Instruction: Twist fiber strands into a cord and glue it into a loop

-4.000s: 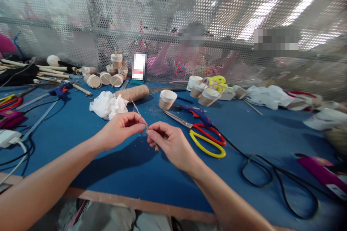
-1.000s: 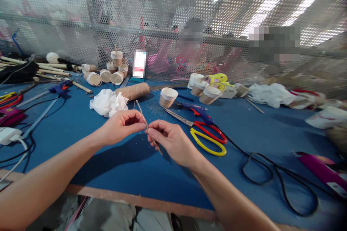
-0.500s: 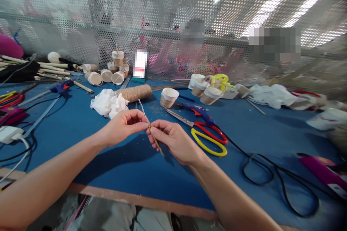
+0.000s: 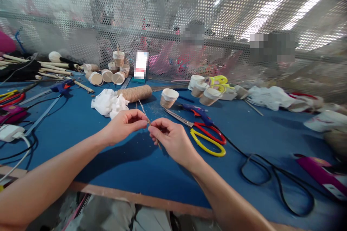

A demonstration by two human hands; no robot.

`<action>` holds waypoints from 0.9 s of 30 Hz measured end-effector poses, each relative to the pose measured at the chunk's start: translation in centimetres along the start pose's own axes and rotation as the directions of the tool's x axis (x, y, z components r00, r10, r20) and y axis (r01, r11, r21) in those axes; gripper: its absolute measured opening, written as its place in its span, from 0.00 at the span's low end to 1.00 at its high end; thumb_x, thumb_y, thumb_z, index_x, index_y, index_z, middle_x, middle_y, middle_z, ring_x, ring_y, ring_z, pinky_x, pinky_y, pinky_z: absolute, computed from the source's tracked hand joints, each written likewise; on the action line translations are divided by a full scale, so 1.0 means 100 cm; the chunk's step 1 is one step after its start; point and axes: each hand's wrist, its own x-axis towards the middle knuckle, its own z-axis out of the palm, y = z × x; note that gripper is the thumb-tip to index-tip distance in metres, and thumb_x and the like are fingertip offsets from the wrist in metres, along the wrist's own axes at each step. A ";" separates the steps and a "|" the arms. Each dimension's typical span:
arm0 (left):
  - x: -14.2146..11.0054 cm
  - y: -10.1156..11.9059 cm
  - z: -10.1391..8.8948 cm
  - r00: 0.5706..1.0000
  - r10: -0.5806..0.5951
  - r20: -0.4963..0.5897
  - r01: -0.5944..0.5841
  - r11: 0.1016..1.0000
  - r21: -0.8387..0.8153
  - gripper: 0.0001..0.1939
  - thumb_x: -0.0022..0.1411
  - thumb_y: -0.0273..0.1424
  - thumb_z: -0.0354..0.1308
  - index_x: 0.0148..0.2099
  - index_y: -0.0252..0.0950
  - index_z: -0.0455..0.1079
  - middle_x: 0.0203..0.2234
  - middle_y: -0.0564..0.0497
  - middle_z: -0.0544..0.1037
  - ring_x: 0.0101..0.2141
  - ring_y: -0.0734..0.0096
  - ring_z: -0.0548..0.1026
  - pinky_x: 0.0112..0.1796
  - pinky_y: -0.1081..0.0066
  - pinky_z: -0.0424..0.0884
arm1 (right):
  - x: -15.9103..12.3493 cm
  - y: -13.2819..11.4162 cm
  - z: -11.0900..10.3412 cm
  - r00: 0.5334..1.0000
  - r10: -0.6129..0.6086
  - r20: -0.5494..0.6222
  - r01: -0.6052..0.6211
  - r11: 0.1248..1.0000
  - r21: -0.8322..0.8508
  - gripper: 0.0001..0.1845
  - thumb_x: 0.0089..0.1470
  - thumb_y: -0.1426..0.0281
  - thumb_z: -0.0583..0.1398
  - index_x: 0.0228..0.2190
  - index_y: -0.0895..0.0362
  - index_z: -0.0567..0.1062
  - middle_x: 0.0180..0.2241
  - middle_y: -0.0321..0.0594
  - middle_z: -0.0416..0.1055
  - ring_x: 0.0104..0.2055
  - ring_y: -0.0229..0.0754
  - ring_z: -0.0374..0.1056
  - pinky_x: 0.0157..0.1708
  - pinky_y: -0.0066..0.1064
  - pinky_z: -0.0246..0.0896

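Thumb and forefinger of the bare left hand are pinched together on a thin twisted stick, near the centre of the frame. The bare right hand, just beside it, grips the same stick lower down, its thumb pressed over curled fingers. The stick is tilted, held above the table; its upper part looks whitish and spiral, its lower end brown and rough.

Beyond the left hand lies crumpled, soft white material, and next to it a long roll of coarse brown twine, lying on its side. Right of this roll stands a small tapered cup with brown fibrous wall and white rim. Near the right hand rest scissors with smooth red and yellow loop handles, and behind them a blue plastic glue gun.

All this is on a matt blue tabletop. Toward the upper left, similar small cups are piled, some lying with round bases outward, and farther left are pale round wooden rods. At the right edge lies a magenta box-shaped object. Perforated grey metal screen fills the upper frame.
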 end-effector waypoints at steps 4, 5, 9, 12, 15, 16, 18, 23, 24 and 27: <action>0.000 0.000 0.000 1.000 0.019 0.007 -0.019 1.000 0.011 0.06 0.52 0.31 0.57 0.29 0.32 0.66 0.23 0.56 0.69 0.25 0.79 0.65 0.28 0.74 0.61 | 0.000 -0.001 -0.001 0.999 0.030 0.035 -0.032 0.998 0.059 0.08 0.49 0.65 0.58 0.25 0.57 0.68 0.20 0.32 0.64 0.20 0.31 0.60 0.19 0.24 0.59; 0.001 0.000 0.000 1.000 0.020 0.007 -0.020 1.000 0.012 0.06 0.52 0.30 0.57 0.29 0.32 0.66 0.23 0.56 0.69 0.25 0.79 0.65 0.29 0.74 0.61 | 0.000 -0.001 -0.001 0.999 0.033 0.043 -0.036 0.997 0.072 0.08 0.49 0.66 0.58 0.25 0.58 0.68 0.20 0.32 0.64 0.20 0.31 0.60 0.19 0.24 0.59; 0.001 -0.001 0.000 1.000 0.011 0.015 -0.011 1.000 -0.004 0.05 0.51 0.30 0.57 0.30 0.32 0.66 0.24 0.55 0.70 0.26 0.78 0.66 0.29 0.74 0.62 | 0.000 -0.004 -0.002 0.995 0.058 0.077 -0.066 0.992 0.111 0.08 0.49 0.66 0.58 0.25 0.58 0.67 0.19 0.31 0.65 0.20 0.30 0.61 0.20 0.23 0.59; 0.001 -0.002 -0.001 0.999 0.024 0.023 -0.023 0.999 -0.030 0.05 0.51 0.30 0.57 0.30 0.33 0.67 0.24 0.55 0.71 0.26 0.78 0.67 0.30 0.74 0.63 | 0.000 -0.005 -0.003 0.989 0.086 0.120 -0.102 0.985 0.140 0.08 0.50 0.66 0.57 0.25 0.58 0.67 0.20 0.31 0.65 0.20 0.30 0.61 0.20 0.23 0.60; 0.001 -0.003 -0.001 0.999 0.032 0.022 -0.032 0.999 -0.020 0.05 0.51 0.30 0.57 0.29 0.33 0.66 0.23 0.55 0.71 0.26 0.78 0.67 0.31 0.73 0.64 | 0.001 -0.003 -0.003 0.982 0.103 0.159 -0.124 0.984 0.127 0.09 0.51 0.65 0.56 0.26 0.58 0.67 0.20 0.32 0.66 0.20 0.30 0.62 0.21 0.24 0.61; 0.001 -0.003 0.000 0.999 0.032 0.012 -0.032 0.999 -0.013 0.05 0.51 0.30 0.57 0.28 0.33 0.66 0.23 0.55 0.71 0.26 0.77 0.68 0.31 0.73 0.65 | 0.001 -0.002 -0.002 0.984 0.103 0.142 -0.118 0.988 0.097 0.09 0.51 0.65 0.56 0.26 0.58 0.67 0.21 0.32 0.66 0.20 0.31 0.62 0.21 0.24 0.62; 0.001 -0.004 0.003 0.999 0.028 -0.018 -0.029 1.000 -0.005 0.05 0.51 0.30 0.57 0.28 0.33 0.66 0.23 0.54 0.71 0.26 0.76 0.68 0.32 0.72 0.65 | 0.001 0.000 -0.001 0.995 0.079 0.054 -0.079 0.997 -0.009 0.08 0.49 0.65 0.58 0.26 0.58 0.67 0.21 0.32 0.65 0.20 0.31 0.62 0.20 0.24 0.62; 0.001 -0.003 0.007 0.998 0.048 -0.046 -0.047 0.999 0.022 0.05 0.51 0.30 0.56 0.29 0.33 0.67 0.24 0.53 0.72 0.28 0.75 0.69 0.34 0.71 0.66 | -0.002 0.003 0.001 0.997 -0.027 -0.077 0.013 0.983 -0.182 0.07 0.50 0.67 0.57 0.25 0.57 0.69 0.20 0.33 0.65 0.19 0.32 0.62 0.18 0.24 0.62; 0.001 -0.003 0.007 0.998 0.054 -0.044 -0.052 0.998 0.031 0.04 0.51 0.29 0.56 0.29 0.33 0.67 0.24 0.53 0.72 0.28 0.75 0.69 0.33 0.71 0.66 | -0.002 0.002 0.001 0.998 -0.019 -0.067 0.008 0.988 -0.151 0.07 0.50 0.67 0.57 0.25 0.58 0.69 0.20 0.33 0.65 0.19 0.32 0.63 0.18 0.24 0.63; 0.000 -0.001 0.006 0.996 0.077 -0.044 -0.074 0.995 0.067 0.04 0.51 0.29 0.56 0.29 0.33 0.67 0.24 0.53 0.72 0.27 0.75 0.69 0.32 0.72 0.66 | -0.002 -0.001 0.001 0.999 0.029 -0.021 -0.029 0.999 -0.025 0.07 0.50 0.67 0.57 0.25 0.58 0.69 0.21 0.33 0.66 0.20 0.32 0.63 0.17 0.23 0.63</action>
